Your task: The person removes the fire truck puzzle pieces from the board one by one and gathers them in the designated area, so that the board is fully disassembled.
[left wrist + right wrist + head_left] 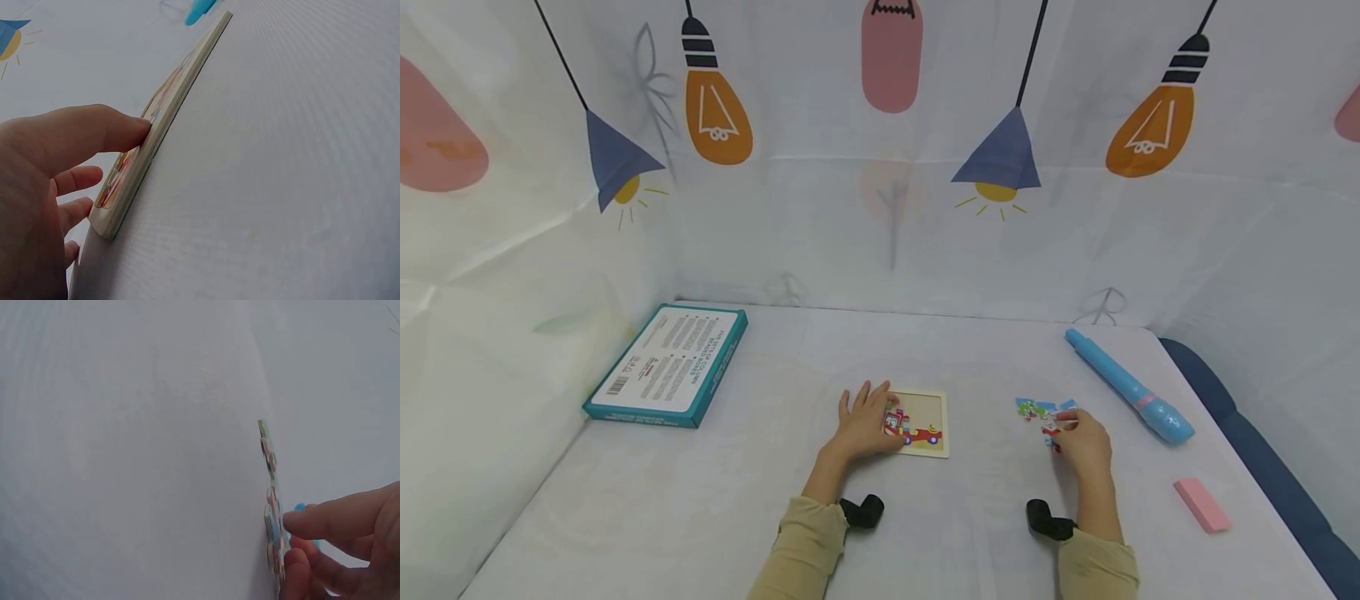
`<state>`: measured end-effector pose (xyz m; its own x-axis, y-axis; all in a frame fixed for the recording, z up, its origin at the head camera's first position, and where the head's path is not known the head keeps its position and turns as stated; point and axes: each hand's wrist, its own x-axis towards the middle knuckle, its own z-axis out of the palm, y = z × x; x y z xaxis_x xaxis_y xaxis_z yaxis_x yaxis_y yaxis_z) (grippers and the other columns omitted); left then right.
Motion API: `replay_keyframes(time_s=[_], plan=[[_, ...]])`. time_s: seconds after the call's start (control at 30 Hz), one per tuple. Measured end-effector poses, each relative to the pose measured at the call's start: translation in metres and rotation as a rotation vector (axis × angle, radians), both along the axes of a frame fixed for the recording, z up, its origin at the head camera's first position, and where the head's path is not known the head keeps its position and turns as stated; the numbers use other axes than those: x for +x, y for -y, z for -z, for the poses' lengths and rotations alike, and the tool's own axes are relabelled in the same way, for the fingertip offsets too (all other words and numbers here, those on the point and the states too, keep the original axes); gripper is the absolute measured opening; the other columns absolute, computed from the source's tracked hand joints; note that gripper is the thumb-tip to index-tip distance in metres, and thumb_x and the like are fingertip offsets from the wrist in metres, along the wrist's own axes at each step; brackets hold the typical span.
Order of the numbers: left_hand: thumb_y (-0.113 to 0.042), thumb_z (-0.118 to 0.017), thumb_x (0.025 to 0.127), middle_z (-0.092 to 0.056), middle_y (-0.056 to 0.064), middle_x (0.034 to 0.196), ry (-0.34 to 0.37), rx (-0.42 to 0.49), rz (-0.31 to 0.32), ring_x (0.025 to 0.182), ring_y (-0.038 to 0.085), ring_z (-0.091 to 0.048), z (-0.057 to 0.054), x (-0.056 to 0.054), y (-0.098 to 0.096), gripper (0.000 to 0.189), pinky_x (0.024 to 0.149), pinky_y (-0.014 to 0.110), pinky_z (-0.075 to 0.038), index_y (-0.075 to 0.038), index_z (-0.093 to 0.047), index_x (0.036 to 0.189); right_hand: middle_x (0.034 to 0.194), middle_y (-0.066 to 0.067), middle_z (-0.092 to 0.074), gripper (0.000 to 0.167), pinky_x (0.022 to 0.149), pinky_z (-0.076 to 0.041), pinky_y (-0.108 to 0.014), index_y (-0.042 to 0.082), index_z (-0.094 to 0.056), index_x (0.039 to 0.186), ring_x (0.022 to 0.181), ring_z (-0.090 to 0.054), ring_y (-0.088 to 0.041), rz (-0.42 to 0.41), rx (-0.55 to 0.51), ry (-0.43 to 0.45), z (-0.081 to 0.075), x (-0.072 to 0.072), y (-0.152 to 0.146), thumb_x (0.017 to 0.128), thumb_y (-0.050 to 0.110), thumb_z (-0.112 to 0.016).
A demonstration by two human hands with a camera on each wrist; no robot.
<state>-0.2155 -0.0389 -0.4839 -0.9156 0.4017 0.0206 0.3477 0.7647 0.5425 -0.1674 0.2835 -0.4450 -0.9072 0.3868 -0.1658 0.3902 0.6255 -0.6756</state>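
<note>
A shallow wooden puzzle tray (945, 425) lies on the table with a few joined pieces along its left and lower part, showing a red vehicle (925, 437). My left hand (867, 423) rests over its left side, fingers spread; the thumb (128, 130) presses at the near rim. To the right, several loose jigsaw pieces (1033, 408) in green, blue and red lie close together. My right hand (1086, 443) is over their right end, with thumb (312, 520) and fingers apart and their tips right at the pieces. Part of the pieces is hidden under this hand.
A teal-edged box (677, 358) lies at the back left. On the right are a light blue flashlight-shaped object (1123, 383) and a pink block (1202, 505). A dark blue seat back (1262, 442) stands beyond the right table edge. White printed fabric (820, 225) hangs behind.
</note>
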Motion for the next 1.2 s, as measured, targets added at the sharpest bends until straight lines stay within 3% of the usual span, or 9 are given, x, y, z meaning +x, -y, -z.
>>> replay_keyframes(time_s=[0.17, 0.33, 0.5, 0.73, 1.2], plan=[[-0.039, -0.07, 0.069, -0.031, 0.008, 0.148, 0.009, 0.007, 0.002, 0.139, 0.034, -0.015, -0.002, 0.001, 0.0, 0.074, 0.105, 0.06, 0.0, -0.014, -0.044, 0.133, 0.098, -0.021, -0.053, 0.032, 0.054, -0.043, -0.026, -0.007, -0.051, 0.114, 0.075, -0.053, -0.024, 0.03, -0.089, -0.055, 0.0, -0.003, 0.005, 0.084, 0.002, -0.055], [-0.039, -0.071, 0.068, -0.031, 0.008, 0.148, 0.005, 0.008, 0.005, 0.138, 0.034, -0.016, -0.003, 0.001, 0.0, 0.077, 0.105, 0.061, -0.001, -0.014, -0.042, 0.135, 0.107, -0.023, -0.053, 0.034, 0.058, -0.044, -0.023, -0.006, -0.05, 0.117, 0.085, -0.056, -0.028, 0.03, -0.146, -0.107, -0.001, -0.007, 0.015, 0.085, 0.004, -0.053], [-0.039, -0.071, 0.068, -0.031, 0.008, 0.148, 0.002, 0.013, 0.006, 0.138, 0.035, -0.016, -0.003, 0.002, 0.0, 0.077, 0.105, 0.061, -0.001, -0.014, -0.043, 0.135, 0.113, -0.025, -0.054, 0.035, 0.064, -0.045, -0.019, -0.005, -0.05, 0.119, 0.091, -0.057, -0.028, -0.033, -0.191, -0.151, -0.002, -0.011, 0.027, 0.085, 0.001, -0.055], [-0.038, -0.071, 0.068, -0.032, 0.008, 0.148, 0.003, 0.014, 0.006, 0.138, 0.035, -0.016, -0.003, 0.001, -0.001, 0.077, 0.105, 0.061, -0.001, -0.014, -0.042, 0.135, 0.118, -0.023, -0.053, 0.035, 0.074, -0.049, -0.022, -0.001, -0.048, 0.123, 0.101, -0.055, -0.03, -0.115, -0.264, -0.163, 0.003, -0.017, 0.044, 0.089, 0.004, -0.054], [-0.036, -0.072, 0.068, -0.032, 0.009, 0.148, 0.011, 0.027, -0.001, 0.138, 0.036, -0.016, -0.008, 0.003, 0.0, 0.077, 0.105, 0.061, 0.0, -0.013, -0.042, 0.135, 0.11, -0.017, -0.059, 0.031, 0.077, -0.049, -0.032, 0.003, -0.054, 0.117, 0.096, -0.055, -0.026, -0.179, -0.293, -0.164, 0.013, -0.029, 0.092, 0.086, 0.003, -0.058]])
